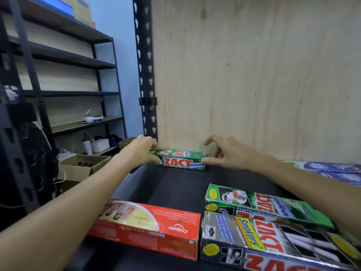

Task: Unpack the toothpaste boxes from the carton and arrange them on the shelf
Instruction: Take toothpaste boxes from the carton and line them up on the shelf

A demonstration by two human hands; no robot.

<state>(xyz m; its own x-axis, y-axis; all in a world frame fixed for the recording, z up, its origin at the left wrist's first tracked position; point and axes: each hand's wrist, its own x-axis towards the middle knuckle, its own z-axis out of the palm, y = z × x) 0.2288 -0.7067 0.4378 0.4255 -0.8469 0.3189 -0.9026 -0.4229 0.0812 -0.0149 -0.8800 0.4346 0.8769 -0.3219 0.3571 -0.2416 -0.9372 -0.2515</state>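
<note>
A green ZACT Whitening toothpaste box (180, 160) lies lengthwise at the back of the dark shelf (172, 184), against the plywood back panel. My left hand (139, 151) grips its left end. My right hand (222, 153) touches its right end with thumb and fingertips, the other fingers spread. Nearer to me lie a red Colgate box (148, 225), a second green ZACT Whitening box (263, 208) and a grey ZACT Smokers box (273, 245). The carton is not in sight.
Blue boxes (328, 169) lie at the shelf's right side. A black slotted upright (145, 75) stands at the back left corner. Left of it is another rack (68, 75) with an open cardboard box (82, 167) and small items.
</note>
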